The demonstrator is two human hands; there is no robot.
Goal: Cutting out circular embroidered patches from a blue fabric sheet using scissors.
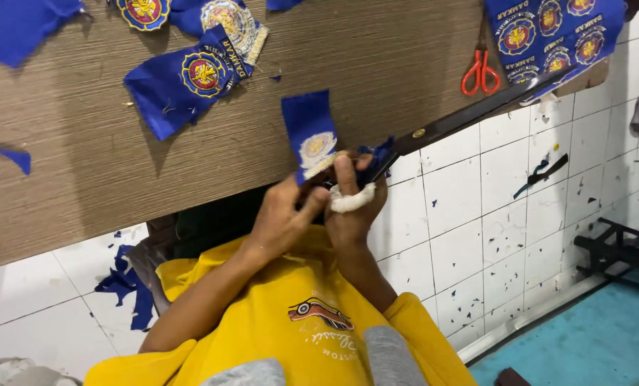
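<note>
Hands were seen close together at the middle of the view, above a yellow shirt (291, 336) worn by the person. The left hand (282, 218) was curled, its fingers pinched on the lower edge of a blue fabric patch (309, 134), which was held upright just off the edge of a wood-grain board (377, 64). The right hand (354, 207) was closed around the handles of dark shears (477, 111); something white was wrapped at that grip. The long blades were stretched up and to the right along the board's edge. How far the blades were parted could not be told. Farther off, on the board, other blue patches with round emblems (191, 78) were laid at upper left, a blue scrap (16, 159) at the left edge, and a sheet of uncut emblems (555, 36) at upper right, with red-handled scissors (480, 71) just beside it. A white tiled floor (477, 236), flecked with blue trimmings, was spread beneath.
</note>
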